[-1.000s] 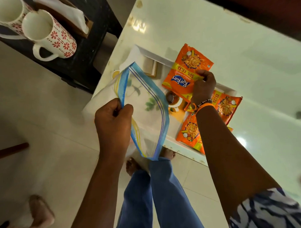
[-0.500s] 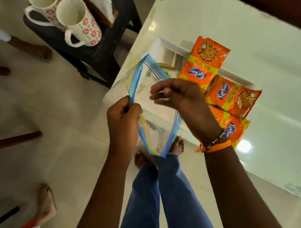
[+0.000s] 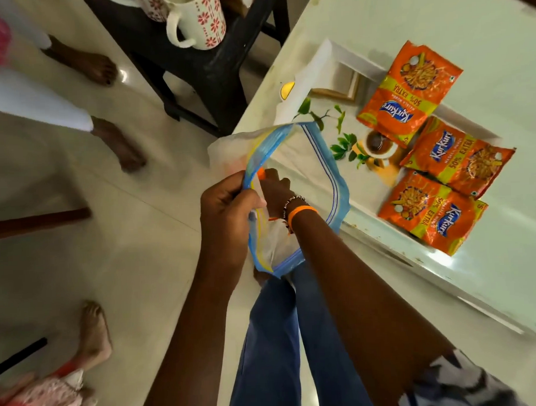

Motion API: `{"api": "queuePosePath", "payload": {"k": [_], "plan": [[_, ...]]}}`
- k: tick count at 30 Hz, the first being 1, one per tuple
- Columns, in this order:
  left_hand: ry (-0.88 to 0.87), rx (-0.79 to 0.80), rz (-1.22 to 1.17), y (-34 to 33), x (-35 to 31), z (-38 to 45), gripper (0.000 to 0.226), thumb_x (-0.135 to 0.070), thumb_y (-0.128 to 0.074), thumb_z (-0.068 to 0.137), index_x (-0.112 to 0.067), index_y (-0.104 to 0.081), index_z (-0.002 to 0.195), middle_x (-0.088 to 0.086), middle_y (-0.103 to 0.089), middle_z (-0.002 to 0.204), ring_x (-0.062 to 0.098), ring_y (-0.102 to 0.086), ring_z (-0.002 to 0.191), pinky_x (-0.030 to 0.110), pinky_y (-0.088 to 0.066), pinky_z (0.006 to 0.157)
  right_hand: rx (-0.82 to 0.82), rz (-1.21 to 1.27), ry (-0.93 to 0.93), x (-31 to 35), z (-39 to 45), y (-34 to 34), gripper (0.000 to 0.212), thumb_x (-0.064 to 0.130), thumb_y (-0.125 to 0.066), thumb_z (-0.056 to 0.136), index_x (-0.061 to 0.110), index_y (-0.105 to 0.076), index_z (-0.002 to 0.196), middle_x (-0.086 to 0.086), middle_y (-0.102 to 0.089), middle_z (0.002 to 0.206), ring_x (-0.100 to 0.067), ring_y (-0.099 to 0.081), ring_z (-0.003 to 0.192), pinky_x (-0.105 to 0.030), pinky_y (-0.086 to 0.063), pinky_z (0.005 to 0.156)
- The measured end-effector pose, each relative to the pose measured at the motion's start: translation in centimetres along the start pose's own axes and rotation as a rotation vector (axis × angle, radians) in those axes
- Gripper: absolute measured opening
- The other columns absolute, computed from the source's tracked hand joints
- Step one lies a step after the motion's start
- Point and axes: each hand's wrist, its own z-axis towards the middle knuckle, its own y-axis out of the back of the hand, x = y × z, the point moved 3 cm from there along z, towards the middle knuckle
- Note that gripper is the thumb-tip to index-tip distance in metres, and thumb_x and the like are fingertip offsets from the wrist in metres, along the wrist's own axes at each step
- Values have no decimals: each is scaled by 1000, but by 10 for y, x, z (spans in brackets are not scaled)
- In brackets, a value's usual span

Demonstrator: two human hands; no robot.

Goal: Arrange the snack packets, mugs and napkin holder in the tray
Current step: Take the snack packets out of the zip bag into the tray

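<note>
Head view shows my left hand (image 3: 227,213) with its fingers pinching the blue rim of a clear zip bag (image 3: 336,182), holding its mouth open. My right hand (image 3: 275,190) reaches down inside the bag; its fingers are blurred behind the plastic, so I cannot tell how they are set. Three orange snack packets (image 3: 408,91) lie in the white tray (image 3: 340,53) on the table (image 3: 436,17). Two mugs (image 3: 199,20) stand on a dark stool (image 3: 204,68), well apart from the tray.

Materials and finish, relative to the tray (image 3: 340,53)
Glossy foil snack packets (image 3: 408,88) inside; clear plastic zip bag (image 3: 326,170) at its near edge; glazed ceramic mug (image 3: 198,20) beyond
</note>
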Motion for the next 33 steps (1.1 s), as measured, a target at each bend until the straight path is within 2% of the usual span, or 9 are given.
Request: {"api": "queuePosePath", "payload": {"k": [6,9,12,14,18,21,26,29,33], "plan": [[-25,3,92,-1,2,0,29,-11,-50,67,15,-54,78,37,-53,71,21,-43,66,27,-41,60,-216,135,85,2,-22,14,30,11,-56,85,9,-62,115,-24,-53,118,-35,-51,112,-35,-40,90],[-26,16,132,-6,3,2,30,-14,-52,69,15,-52,79,27,-49,65,18,-41,62,22,-38,55,-411,207,150,3,-50,35,27,4,-54,82,12,-69,102,-17,-60,109,-32,-55,105,-35,-42,85],[-12,21,133,-15,3,6,21,-8,-55,76,12,-56,82,29,-54,68,18,-47,63,27,-43,58,-599,305,222,-3,-88,63,27,-1,-54,79,13,-72,94,-10,-65,99,-25,-60,94,-30,-43,79],[-4,13,145,-22,3,9,16,-11,-56,75,5,-59,77,17,-57,63,13,-51,60,26,-46,57,-683,444,232,-16,-114,79,24,1,-57,80,16,-73,91,-5,-63,91,-19,-60,82,-31,-46,72],[-49,-80,191,-32,1,12,24,-6,-54,74,11,-39,65,15,-32,57,17,-31,57,27,-32,52,-816,799,167,-57,-151,96,30,7,-52,87,31,-70,85,3,-66,85,-5,-58,57,-22,-50,46],[-92,-176,206,-34,2,14,27,-1,-55,74,9,-34,61,9,-23,58,19,-23,58,25,-25,50,-943,1046,53,-97,-160,97,30,6,-51,87,29,-69,83,8,-69,81,-5,-53,51,-20,-46,45],[-126,-253,223,-33,4,17,22,-2,-52,72,11,-38,61,8,-25,56,14,-24,53,23,-26,48,-985,1313,-163,-152,-138,78,31,0,-45,88,21,-67,83,3,-62,72,-2,-52,48,-24,-47,54],[-118,-282,203,-30,7,16,23,-4,-52,71,7,-36,59,1,-25,52,6,-22,48,18,-24,44,-921,1301,-296,-167,-111,66,30,-4,-41,87,7,-67,98,0,-60,72,-4,-54,50,-21,-48,51],[-99,-215,142,-34,9,14,30,-4,-52,71,-9,-28,54,-12,-28,42,5,-24,46,15,-26,44,-757,1211,-304,-164,-82,55,41,-13,-34,81,0,-63,106,-5,-61,79,-5,-56,55,-13,-44,43]]}}
